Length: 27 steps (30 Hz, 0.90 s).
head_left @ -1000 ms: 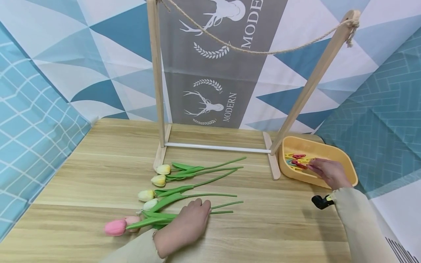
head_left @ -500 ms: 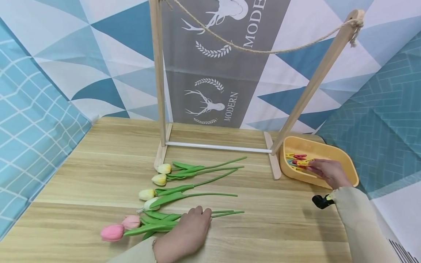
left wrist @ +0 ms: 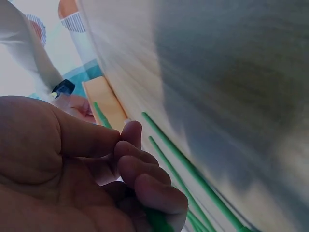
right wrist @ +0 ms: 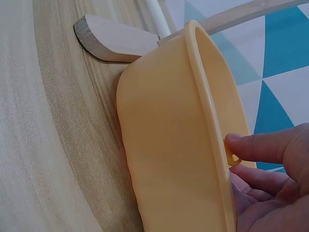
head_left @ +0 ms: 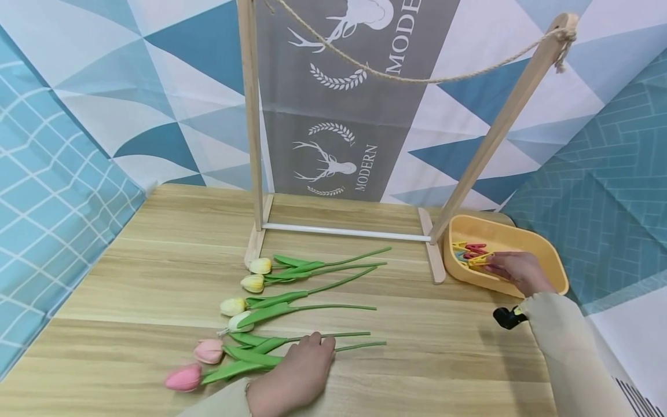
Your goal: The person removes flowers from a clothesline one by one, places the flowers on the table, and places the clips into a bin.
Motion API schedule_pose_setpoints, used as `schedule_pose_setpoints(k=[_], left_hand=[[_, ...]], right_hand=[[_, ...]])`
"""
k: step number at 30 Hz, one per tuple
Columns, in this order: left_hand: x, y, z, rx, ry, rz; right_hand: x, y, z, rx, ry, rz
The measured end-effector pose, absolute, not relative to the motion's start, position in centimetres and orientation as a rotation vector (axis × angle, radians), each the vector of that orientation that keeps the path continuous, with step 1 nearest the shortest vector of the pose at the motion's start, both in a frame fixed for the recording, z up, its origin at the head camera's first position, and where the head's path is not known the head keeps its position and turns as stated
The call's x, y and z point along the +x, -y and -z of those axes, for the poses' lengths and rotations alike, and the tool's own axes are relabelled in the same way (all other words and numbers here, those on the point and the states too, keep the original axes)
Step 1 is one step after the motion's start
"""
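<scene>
Down at the front of the table, my left hand [head_left: 297, 373] pinches the green stem [left wrist: 104, 115] of a deep pink artificial tulip [head_left: 184, 377]. Just beyond it lies a paler pink tulip [head_left: 209, 351], its stem passing close by my fingertips. My right hand [head_left: 523, 273] reaches into a yellow-orange plastic bin [head_left: 542, 249]. Between thumb and fingers it pinches a yellow clothespin [head_left: 478, 260], whose end [right wrist: 232, 158] peeks out over the rim in the right wrist view. Red clothespins [head_left: 474, 249] and other coloured ones lie under it.
Several yellow and white tulips [head_left: 253, 283] lie in a row, stems pointing right. Behind them stands a wooden frame [head_left: 251, 116] with a white crossbar [head_left: 344, 233] and a sagging rope [head_left: 396, 77]. The bin sits beside the frame's right foot [head_left: 435, 263].
My left hand and the deep pink tulip have shifted toward the near edge, and the two pink tulips now lie apart. My right hand stays in the bin with the yellow clothespin, which has turned slightly.
</scene>
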<state>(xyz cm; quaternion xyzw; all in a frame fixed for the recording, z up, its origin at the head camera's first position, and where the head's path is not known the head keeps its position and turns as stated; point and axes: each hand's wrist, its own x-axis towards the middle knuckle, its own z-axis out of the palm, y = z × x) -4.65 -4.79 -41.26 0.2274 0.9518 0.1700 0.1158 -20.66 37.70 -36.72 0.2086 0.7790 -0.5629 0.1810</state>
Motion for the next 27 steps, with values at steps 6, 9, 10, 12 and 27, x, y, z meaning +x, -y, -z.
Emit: schedule_pose_setpoints(k=[6,9,10,12,27], left_hand=[[-4.76,4.80,41.81,0.706,-2.774,-0.498],[-4.77,4.87,41.93,0.720,-2.744,-0.508],[-4.78,4.90,41.96,0.722,-2.732,-0.512],[-4.77,4.95,42.01,0.725,-2.712,-0.514],[-4.89,5.49,42.26,0.771,-2.749,-0.521]], right_hand=[[-20.77,-37.78,36.94,0.587,-2.222,1.549],[-20.85,-37.88,37.08,0.593,-2.240,1.526],[-20.88,-37.90,37.12,0.594,-2.244,1.523],[-20.93,-37.97,37.19,0.595,-2.249,1.520],[-21.25,-37.65,37.21,0.578,-2.315,1.385]])
